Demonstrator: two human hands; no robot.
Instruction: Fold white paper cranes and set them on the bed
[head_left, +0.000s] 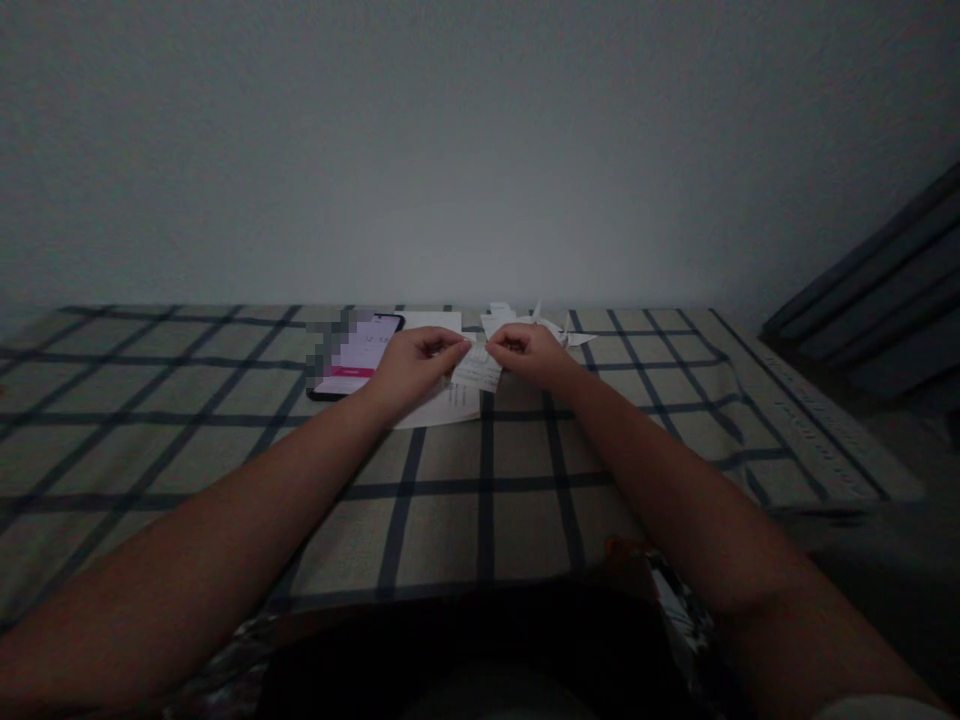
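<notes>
Between my two hands is a small piece of printed paper point(481, 372), held up over the table with its lower part hanging tilted. My left hand point(422, 362) pinches its upper left edge between thumb and fingertips. On the other side, the closed fingers of my right hand point(529, 352) grip its upper right edge. A larger white sheet point(427, 412) with some print lies under my left hand. Just behind my right hand sit several folded white paper pieces point(559, 328), with pointed tips sticking up; my hand partly hides them.
A phone point(356, 372) with a lit screen lies left of the sheet. A checked cloth point(450, 520) covers the table, which meets a plain wall point(480, 150) at the back. At the right stands a dark ridged object point(885, 280). The light is dim.
</notes>
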